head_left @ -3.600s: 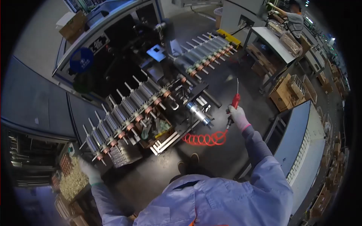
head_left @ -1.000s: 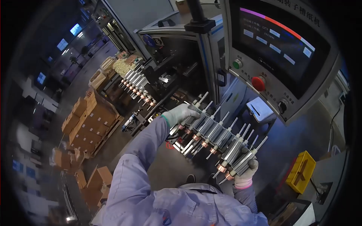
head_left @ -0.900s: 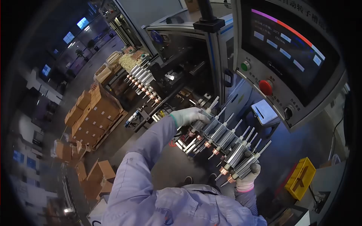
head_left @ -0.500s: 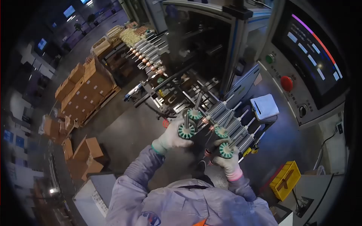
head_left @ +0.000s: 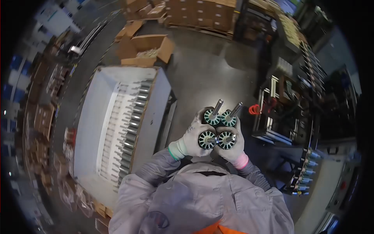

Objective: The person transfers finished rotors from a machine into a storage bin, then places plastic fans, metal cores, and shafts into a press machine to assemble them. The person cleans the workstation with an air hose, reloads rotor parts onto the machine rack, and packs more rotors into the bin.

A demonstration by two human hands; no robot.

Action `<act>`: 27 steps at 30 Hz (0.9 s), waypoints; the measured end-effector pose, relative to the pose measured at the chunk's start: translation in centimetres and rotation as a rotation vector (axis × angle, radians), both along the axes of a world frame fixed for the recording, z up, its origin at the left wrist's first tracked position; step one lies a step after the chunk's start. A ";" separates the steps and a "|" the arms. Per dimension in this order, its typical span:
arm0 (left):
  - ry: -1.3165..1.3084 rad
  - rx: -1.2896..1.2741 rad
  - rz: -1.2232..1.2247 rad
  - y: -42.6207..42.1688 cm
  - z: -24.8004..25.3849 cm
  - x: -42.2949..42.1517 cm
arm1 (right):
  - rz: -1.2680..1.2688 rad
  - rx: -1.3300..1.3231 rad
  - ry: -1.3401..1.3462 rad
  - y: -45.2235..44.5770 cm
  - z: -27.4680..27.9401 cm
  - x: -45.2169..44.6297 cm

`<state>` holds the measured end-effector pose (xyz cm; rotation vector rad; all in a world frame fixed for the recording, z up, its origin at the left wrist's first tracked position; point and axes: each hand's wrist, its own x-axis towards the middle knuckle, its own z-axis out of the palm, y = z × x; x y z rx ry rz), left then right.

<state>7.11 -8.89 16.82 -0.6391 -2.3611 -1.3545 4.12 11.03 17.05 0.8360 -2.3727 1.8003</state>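
Observation:
My left hand (head_left: 191, 139), in a white glove with a green cuff, is closed round two motor rotors. The upper rotor (head_left: 211, 117) has a green slotted end and a steel shaft pointing up; the lower rotor (head_left: 205, 140) sits just beneath it. Closed on two more of the same kind is my right hand (head_left: 235, 151), gloved in white with a pink cuff: one rotor (head_left: 229, 119) above, another rotor (head_left: 226, 141) below. Both pairs are side by side in front of my chest, close together. Fingers behind the rotors are partly hidden.
A white-lined bin (head_left: 86, 128) to the left holds a long row of rotors (head_left: 130, 134) along its right side. Beyond it lies an open cardboard box (head_left: 150, 48). Machinery (head_left: 278, 105) and a rack of rotors (head_left: 306, 171) stand on the right. Stacked cartons (head_left: 200, 13) are at the back.
My view has turned left from the machine and rotor rack towards the white bin. My hands have come together, each still holding two rotors.

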 end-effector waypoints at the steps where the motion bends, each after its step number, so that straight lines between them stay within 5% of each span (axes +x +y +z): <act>1: -0.133 0.001 0.015 -2.9 -0.7 1.7 | 0.050 -0.008 -0.031 -3.1 0.0 0.4; 10: -0.367 0.287 0.595 -19.7 -2.5 12.3 | 0.653 0.150 -0.261 -25.6 -1.8 -0.3; 12: -0.147 0.348 0.723 -23.3 -5.1 12.3 | 0.783 0.186 -0.391 -30.9 -2.0 -1.5; 15: -0.427 0.838 0.765 -27.8 -4.0 12.9 | 0.986 0.287 -0.647 -38.9 -3.2 -3.5; 19: -0.403 1.410 0.814 -31.3 -11.6 12.1 | 1.197 0.442 -0.691 -47.4 -9.4 -6.0; 22: -0.356 1.606 0.909 -32.4 -14.7 8.5 | 1.229 0.521 -0.904 -51.4 -13.3 -8.4; 24: -0.403 1.624 0.902 -34.2 -16.9 5.2 | 1.185 0.683 -0.572 -52.8 -15.0 -11.7; 27: -0.455 1.699 0.936 -35.0 -19.1 -0.6 | 1.177 0.777 -0.485 -54.8 -16.3 -16.8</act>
